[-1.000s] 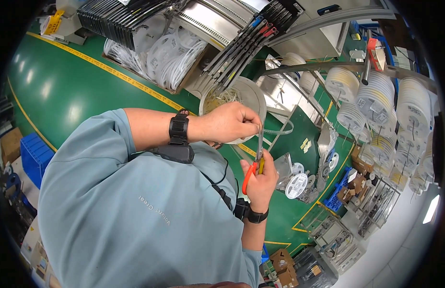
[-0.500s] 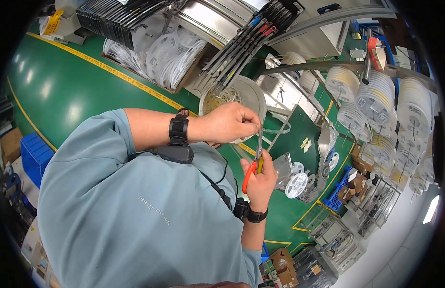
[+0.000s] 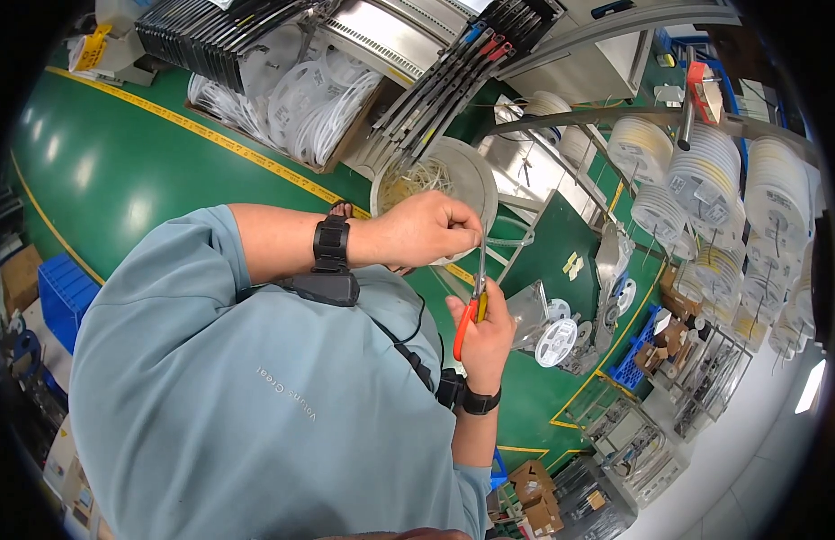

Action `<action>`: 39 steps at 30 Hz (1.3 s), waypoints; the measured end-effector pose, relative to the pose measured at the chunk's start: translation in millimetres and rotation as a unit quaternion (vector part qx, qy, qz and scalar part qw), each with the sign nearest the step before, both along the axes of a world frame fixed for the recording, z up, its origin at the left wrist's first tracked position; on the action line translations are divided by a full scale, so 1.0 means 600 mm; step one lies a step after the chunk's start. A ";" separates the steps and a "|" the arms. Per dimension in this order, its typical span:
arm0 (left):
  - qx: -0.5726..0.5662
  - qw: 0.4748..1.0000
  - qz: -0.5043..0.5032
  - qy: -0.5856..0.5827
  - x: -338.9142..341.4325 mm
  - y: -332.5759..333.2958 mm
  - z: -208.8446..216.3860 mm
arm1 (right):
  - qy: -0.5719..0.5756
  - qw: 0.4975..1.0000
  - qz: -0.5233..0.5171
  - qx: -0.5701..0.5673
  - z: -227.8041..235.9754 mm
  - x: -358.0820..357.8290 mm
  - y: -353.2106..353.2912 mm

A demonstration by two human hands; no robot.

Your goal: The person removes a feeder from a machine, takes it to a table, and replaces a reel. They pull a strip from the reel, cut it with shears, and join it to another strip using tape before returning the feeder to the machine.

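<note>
Scissors with red and yellow handles sit in my right hand, its fingers wrapped round the handles. Their blades point up to the fingertips of my left hand, which is closed in a pinch. A pale translucent carrier tape runs out to the right from just beside those fingertips. Its near end is hidden by the fingers and blades, so the exact contact is unclear. Below and behind my left hand stands a whitish round bin with cut strips in it.
Beyond the bin stand long dark feeders and a box of white reels. Stacked reels hang on a rack at the right. A dark green board and a loose white reel lie right of my hands.
The view has shifted slightly. The scissor blades look closer together, and the carrier tape's loop sits a little further left. Both hands keep nearly the same pose.
</note>
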State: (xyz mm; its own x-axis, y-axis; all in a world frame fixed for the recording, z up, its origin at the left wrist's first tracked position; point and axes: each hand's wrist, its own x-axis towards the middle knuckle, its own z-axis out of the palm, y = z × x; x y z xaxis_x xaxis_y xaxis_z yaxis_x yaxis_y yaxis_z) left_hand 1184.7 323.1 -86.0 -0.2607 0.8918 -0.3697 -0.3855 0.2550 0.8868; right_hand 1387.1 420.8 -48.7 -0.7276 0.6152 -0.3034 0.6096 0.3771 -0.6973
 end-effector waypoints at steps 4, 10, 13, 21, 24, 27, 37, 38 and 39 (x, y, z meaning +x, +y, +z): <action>-0.006 1.000 -0.005 -0.026 0.004 0.001 -0.008 | -0.008 1.000 -0.006 -0.019 -0.004 0.004 0.001; -0.006 0.999 0.000 -0.033 0.012 0.007 -0.025 | -0.024 0.998 -0.017 -0.056 -0.016 0.012 0.006; 0.004 1.000 0.012 -0.014 0.022 0.013 -0.047 | -0.035 0.996 -0.021 -0.076 -0.021 0.015 0.010; -0.055 0.997 -0.010 -0.052 0.048 0.037 -0.082 | -0.008 0.986 -0.021 -0.162 -0.096 0.070 0.037; -0.104 0.993 -0.020 -0.058 0.059 0.047 -0.087 | -0.017 0.981 -0.019 -0.193 -0.100 0.079 0.052; -0.090 0.996 -0.019 -0.013 0.081 0.063 -0.101 | -0.053 0.969 -0.033 -0.241 -0.094 0.095 0.070; -0.104 0.994 0.022 0.000 0.214 0.140 -0.086 | 0.139 0.922 -0.232 -0.277 -0.129 0.327 0.228; -0.106 0.994 0.029 -0.003 0.231 0.152 -0.082 | 0.147 0.920 -0.233 -0.278 -0.139 0.373 0.255; -0.109 0.993 0.034 -0.006 0.249 0.162 -0.080 | 0.159 0.910 -0.282 -0.258 -0.154 0.425 0.282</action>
State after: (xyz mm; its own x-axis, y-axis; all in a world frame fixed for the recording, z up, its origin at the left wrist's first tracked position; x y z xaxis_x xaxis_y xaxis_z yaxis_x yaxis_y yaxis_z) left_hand 1334.3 420.6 -133.7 -0.3123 0.7706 -0.5555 -0.4190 0.4131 0.8086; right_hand 1641.9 590.2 -141.3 -0.4413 0.7534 -0.4875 0.3415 -0.3613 -0.8676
